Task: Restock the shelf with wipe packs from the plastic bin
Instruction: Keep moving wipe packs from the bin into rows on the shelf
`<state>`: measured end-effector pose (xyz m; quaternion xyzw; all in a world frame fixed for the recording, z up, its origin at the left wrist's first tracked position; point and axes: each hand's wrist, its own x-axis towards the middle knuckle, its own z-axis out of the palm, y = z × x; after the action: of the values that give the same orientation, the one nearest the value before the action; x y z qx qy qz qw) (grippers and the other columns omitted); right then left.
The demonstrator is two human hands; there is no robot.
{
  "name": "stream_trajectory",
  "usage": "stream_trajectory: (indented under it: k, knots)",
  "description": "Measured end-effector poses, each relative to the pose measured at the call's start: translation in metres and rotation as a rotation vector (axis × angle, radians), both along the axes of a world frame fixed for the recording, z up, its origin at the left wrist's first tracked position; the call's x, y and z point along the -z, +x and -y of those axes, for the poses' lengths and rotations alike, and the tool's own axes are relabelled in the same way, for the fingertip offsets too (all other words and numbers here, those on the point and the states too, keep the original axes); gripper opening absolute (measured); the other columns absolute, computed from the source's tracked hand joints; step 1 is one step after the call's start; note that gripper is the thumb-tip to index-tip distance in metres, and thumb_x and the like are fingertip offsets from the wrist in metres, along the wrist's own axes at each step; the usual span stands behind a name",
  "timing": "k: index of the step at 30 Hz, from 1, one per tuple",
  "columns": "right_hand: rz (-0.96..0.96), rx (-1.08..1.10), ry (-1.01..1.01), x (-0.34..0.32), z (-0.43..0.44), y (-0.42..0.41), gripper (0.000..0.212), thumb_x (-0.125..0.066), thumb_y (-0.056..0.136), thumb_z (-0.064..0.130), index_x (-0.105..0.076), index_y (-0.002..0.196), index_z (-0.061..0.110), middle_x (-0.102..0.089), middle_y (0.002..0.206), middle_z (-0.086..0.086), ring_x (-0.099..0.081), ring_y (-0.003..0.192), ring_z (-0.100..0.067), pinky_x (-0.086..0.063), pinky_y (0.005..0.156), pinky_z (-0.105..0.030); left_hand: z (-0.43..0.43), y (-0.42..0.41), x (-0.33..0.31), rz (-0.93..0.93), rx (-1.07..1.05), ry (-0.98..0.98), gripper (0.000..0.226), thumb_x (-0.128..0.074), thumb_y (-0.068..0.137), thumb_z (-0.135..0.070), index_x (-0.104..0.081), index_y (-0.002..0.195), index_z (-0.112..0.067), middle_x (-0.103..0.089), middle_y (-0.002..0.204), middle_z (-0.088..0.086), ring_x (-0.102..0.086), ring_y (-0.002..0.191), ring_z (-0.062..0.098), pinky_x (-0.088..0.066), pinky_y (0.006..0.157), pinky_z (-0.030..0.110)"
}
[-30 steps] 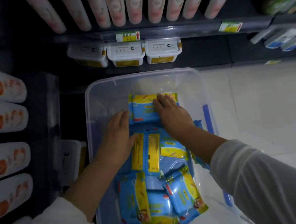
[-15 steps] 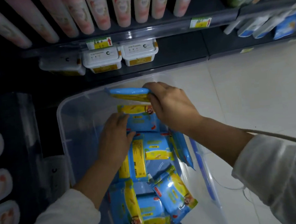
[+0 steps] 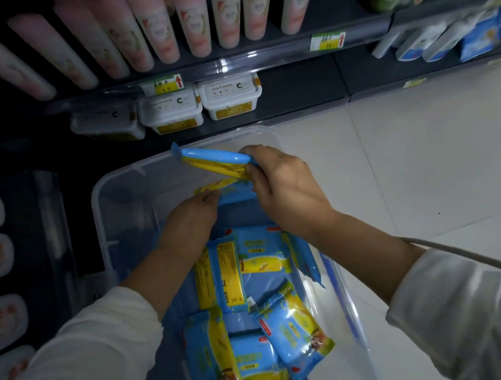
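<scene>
- While the right hand (image 3: 284, 187) pinches a wipe pack (image 3: 211, 160) by one short end, thumb and fingers closed on it, the pack hangs edge-on above the far rim of the plastic bin (image 3: 102, 206). Held like that, it is probably meant to slide flat into a shelf slot.
- The left hand (image 3: 192, 220) reaches low inside the bin, its fingertips at the yellow edge of a second pack (image 3: 234, 194) at the far end. I cannot tell whether it grasps that pack or only touches it.
- More loose packs (image 3: 220, 278) lie jumbled on the bin's bottom nearer the person, some overlapping. The far ones are likely taken first because they sit closest to the shelf.
- The bin stands on the tiled floor (image 3: 419, 163) close against the bottom shelf (image 3: 301, 82), which keeps each carry short.
- On that shelf three white tubs (image 3: 231, 99) sit at the left beneath a price label (image 3: 163, 84). The dark board to their right looks like the probable spot for the packs, though that is a guess.
</scene>
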<state>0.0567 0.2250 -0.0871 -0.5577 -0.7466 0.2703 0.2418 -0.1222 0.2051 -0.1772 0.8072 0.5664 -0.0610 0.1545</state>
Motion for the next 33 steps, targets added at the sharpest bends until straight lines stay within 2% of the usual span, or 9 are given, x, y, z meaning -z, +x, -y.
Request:
stream_trajectory:
  k: [2,5,11,15,21,24,26,29,33]
  knots:
    - [-0.013,0.025,0.003,-0.015,0.000,0.001,0.034,-0.042,0.090,0.019,-0.059,0.116,0.006,-0.065,0.098,-0.014,-0.061,0.081,-0.037,-0.050,0.068,-0.045,0.000,-0.002,-0.024,-0.006,-0.021,0.039,0.046,-0.078,0.054,0.013,-0.065,0.097,0.005,-0.063,0.062,0.018,-0.059,0.042,0.029,-0.049,0.037,0.032]
    - [-0.066,0.078,0.014,-0.048,0.001,-0.001,0.032,-0.044,0.090,0.018,-0.059,0.116,0.009,-0.066,0.094,-0.012,-0.060,0.079,-0.029,-0.047,0.068,-0.034,0.009,-0.011,-0.062,-0.075,-0.025,0.116,0.048,-0.085,0.048,0.005,-0.069,0.092,-0.001,-0.063,0.055,0.011,-0.055,0.035,0.022,-0.040,0.032,0.022]
    - [-0.158,0.094,0.083,-0.141,-0.003,-0.021,0.028,-0.045,0.092,0.013,-0.060,0.116,0.010,-0.066,0.093,-0.009,-0.060,0.083,-0.027,-0.032,0.064,-0.021,0.023,-0.036,-0.176,-0.132,-0.150,0.140,0.041,-0.086,0.055,-0.014,-0.069,0.092,-0.013,-0.064,0.058,0.006,-0.059,0.040,0.018,-0.039,0.032,0.023]
    - [-0.204,0.102,0.184,-0.221,-0.001,-0.038,0.021,-0.050,0.092,0.007,-0.062,0.109,0.009,-0.063,0.080,-0.008,-0.056,0.071,-0.026,-0.027,0.059,-0.024,0.027,-0.060,-0.258,-0.002,-0.330,0.195,0.035,-0.054,0.088,-0.014,-0.055,0.122,-0.013,-0.068,0.099,0.011,-0.067,0.075,0.034,-0.055,0.058,0.041]
    - [-0.325,0.203,0.259,-0.332,0.009,-0.065,0.020,-0.049,0.094,0.011,-0.060,0.110,0.012,-0.061,0.074,-0.005,-0.055,0.067,-0.028,-0.041,0.063,-0.034,0.054,-0.091,-0.379,-0.012,-0.428,0.395,0.027,-0.048,0.079,-0.022,-0.062,0.102,-0.019,-0.068,0.070,0.001,-0.063,0.050,0.019,-0.048,0.037,0.027]
    - [-0.360,0.180,0.294,-0.382,0.016,-0.068,0.022,-0.048,0.094,0.010,-0.061,0.112,0.014,-0.060,0.076,0.003,-0.056,0.067,-0.015,-0.030,0.060,-0.019,0.077,-0.094,-0.443,0.118,-0.586,0.460,0.024,-0.051,0.088,-0.018,-0.065,0.107,-0.021,-0.069,0.079,0.003,-0.065,0.066,0.025,-0.050,0.052,0.032]
    - [-0.338,0.122,0.333,-0.413,0.021,-0.065,0.024,-0.048,0.094,0.012,-0.060,0.114,0.016,-0.057,0.074,0.007,-0.054,0.066,-0.009,-0.032,0.058,-0.014,0.092,-0.099,-0.475,0.086,-0.587,0.539,0.028,-0.069,0.076,-0.011,-0.067,0.103,-0.021,-0.067,0.072,0.001,-0.063,0.058,0.019,-0.043,0.045,0.028]
    - [-0.283,-0.004,0.402,-0.449,0.026,-0.053,0.025,-0.049,0.094,0.009,-0.061,0.115,0.013,-0.059,0.079,0.002,-0.052,0.068,-0.016,-0.028,0.058,-0.018,0.116,-0.106,-0.518,-0.053,-0.555,0.686,0.040,-0.085,0.050,-0.009,-0.069,0.086,-0.020,-0.061,0.059,-0.005,-0.055,0.043,0.011,-0.028,0.033,0.022]
    - [-0.169,-0.158,0.485,-0.481,0.032,-0.034,0.022,-0.054,0.091,0.006,-0.062,0.112,0.007,-0.067,0.089,-0.013,-0.062,0.078,-0.030,-0.034,0.065,-0.027,0.169,-0.098,-0.565,-0.173,-0.601,0.818,0.027,-0.078,0.059,-0.010,-0.068,0.083,-0.018,-0.058,0.058,-0.001,-0.054,0.043,0.016,-0.036,0.029,0.023]
